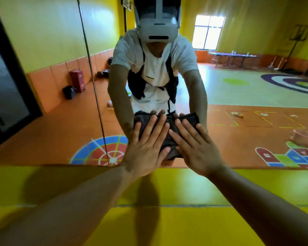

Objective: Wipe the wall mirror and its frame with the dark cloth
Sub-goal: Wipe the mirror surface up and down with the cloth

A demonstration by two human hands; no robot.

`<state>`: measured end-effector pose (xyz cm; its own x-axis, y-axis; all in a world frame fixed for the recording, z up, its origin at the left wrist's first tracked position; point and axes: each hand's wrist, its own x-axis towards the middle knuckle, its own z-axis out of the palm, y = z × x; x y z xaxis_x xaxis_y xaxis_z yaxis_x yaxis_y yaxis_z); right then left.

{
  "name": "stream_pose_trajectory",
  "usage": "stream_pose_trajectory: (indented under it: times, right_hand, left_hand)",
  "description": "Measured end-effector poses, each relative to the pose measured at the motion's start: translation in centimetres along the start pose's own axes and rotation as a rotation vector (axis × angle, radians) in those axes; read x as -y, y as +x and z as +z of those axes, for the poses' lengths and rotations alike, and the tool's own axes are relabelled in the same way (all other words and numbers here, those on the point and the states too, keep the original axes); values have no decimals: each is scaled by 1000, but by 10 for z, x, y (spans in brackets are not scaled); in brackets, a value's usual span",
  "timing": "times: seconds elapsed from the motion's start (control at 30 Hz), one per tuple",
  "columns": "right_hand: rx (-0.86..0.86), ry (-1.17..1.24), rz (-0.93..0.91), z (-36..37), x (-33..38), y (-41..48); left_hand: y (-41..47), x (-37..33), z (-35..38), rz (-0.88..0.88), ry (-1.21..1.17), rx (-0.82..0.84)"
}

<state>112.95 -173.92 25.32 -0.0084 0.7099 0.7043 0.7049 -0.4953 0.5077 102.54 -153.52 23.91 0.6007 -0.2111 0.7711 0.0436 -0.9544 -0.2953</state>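
- Low on the wall mirror [238,96], just above its bottom edge, the dark cloth [169,137] is pressed flat against the glass under both hands.
- The cloth is soft, charcoal-grey fabric, folded into a thick, rumpled pad with creases between the hands; its reflection meets it along the top fold.
- Left hand [146,148] lies open, palm down, fingers spread and straight over the cloth's left half; it clamps nothing.
- Right hand [197,148] lies the same way over the right half, fingers splayed, its thumb side close beside the left hand over the cloth's middle.
- Glass is smooth and glossy, reflecting the person in a white shirt, an orange floor with painted game markings, and a bright window [208,32].
- A thin vertical seam [94,89] splits the mirror panels just left of the hands.
- Below the glass runs a broad, shiny yellow wall band [185,189], meeting the mirror in a straight horizontal edge near the wrists.
- A black door frame [12,71] stands at far left; wide open glass stretches right of the cloth.
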Motion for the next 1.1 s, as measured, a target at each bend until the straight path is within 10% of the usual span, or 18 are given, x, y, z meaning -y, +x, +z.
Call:
stream_pose_trajectory:
  times: [1.1]
  right_hand:
    - [-338, -277, 207, -236, -290, 427]
  left_hand:
    - [475, 169, -290, -97, 261, -393]
